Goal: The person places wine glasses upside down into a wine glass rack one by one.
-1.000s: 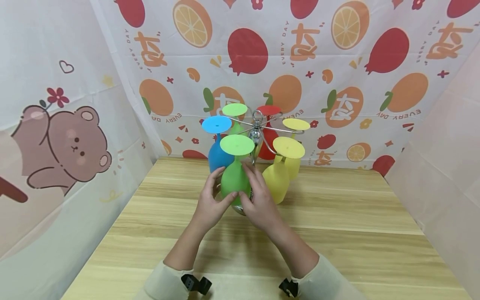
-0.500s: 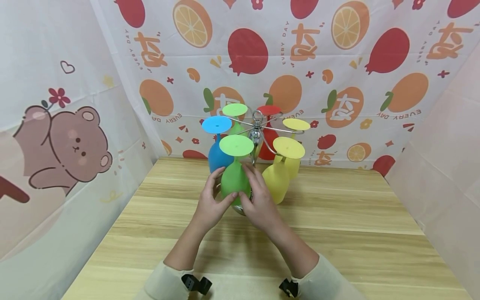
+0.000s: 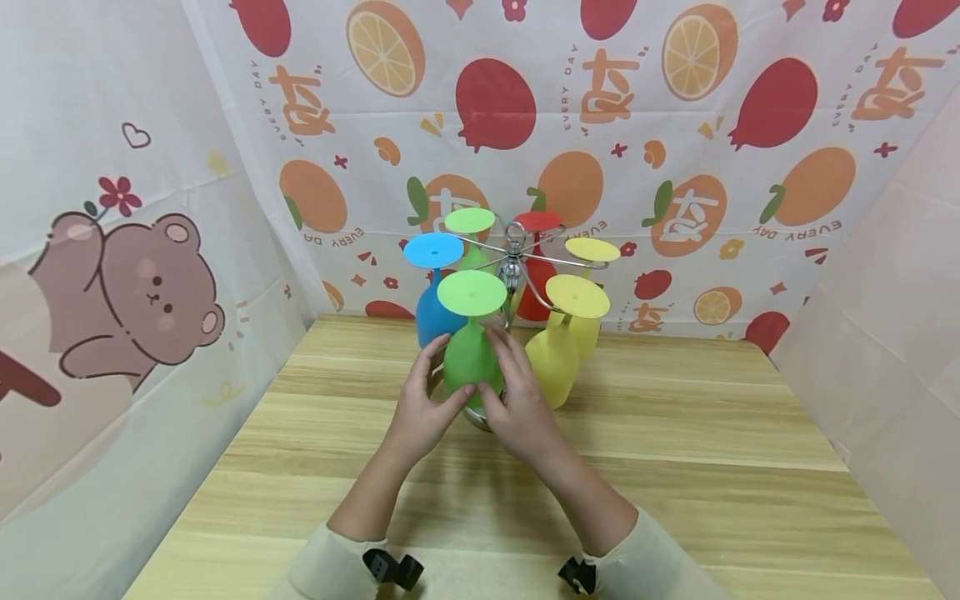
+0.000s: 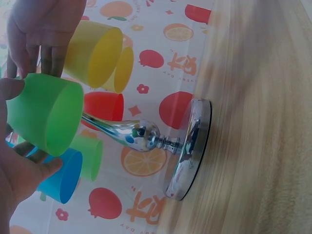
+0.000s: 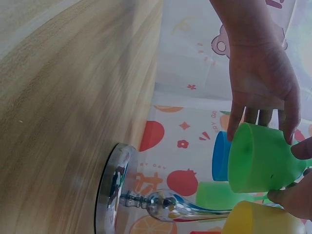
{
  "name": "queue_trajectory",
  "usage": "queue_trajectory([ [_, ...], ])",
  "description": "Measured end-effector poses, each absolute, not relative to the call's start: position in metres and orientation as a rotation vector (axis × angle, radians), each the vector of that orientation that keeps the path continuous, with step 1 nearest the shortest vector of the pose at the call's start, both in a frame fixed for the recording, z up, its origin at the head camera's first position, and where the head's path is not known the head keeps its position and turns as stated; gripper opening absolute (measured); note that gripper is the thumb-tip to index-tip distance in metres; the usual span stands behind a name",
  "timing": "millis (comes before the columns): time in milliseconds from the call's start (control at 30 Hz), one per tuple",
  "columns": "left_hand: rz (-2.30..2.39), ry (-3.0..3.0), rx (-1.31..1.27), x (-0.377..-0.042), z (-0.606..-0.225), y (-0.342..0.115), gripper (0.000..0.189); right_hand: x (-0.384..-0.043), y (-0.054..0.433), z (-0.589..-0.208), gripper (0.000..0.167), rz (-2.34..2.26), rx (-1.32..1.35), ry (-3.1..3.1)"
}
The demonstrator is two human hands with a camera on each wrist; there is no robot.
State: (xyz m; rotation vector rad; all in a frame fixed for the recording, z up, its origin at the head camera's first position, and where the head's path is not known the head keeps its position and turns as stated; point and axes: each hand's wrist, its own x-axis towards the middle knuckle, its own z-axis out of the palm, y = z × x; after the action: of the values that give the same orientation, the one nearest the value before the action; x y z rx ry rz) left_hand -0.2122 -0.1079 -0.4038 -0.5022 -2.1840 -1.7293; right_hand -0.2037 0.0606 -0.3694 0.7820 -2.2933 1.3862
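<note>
A green plastic goblet (image 3: 472,358) hangs upside down at the front of a chrome goblet rack (image 3: 513,271), its foot uppermost. My left hand (image 3: 423,408) holds its bowl from the left, and my right hand (image 3: 517,408) holds it from the right, thumbs near each other in front. In the left wrist view the open mouth of the green goblet (image 4: 53,114) faces the table, well above it. Beside my right hand hangs a yellow goblet (image 3: 555,362); beyond my left fingers is a blue goblet (image 3: 437,312).
Further back on the rack hang a red goblet (image 3: 537,287), another green goblet (image 3: 472,258) and a second yellow goblet (image 3: 588,325). The round chrome base (image 4: 190,151) stands on the wooden table (image 3: 675,467). A printed cloth (image 3: 637,125) rises behind.
The green goblet's foot has shifted very slightly left and its bowl slightly right, a small tilt between my hands. Both hands stay in place.
</note>
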Motion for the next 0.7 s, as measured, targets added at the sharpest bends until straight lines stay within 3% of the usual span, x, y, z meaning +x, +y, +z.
queue_trajectory([
  [700, -1.773, -2.212, -0.480, -0.203, -0.386, -0.103, 0.071, -0.207, 0.062, -0.370, 0.067, 1.270, 0.789, -2.289],
])
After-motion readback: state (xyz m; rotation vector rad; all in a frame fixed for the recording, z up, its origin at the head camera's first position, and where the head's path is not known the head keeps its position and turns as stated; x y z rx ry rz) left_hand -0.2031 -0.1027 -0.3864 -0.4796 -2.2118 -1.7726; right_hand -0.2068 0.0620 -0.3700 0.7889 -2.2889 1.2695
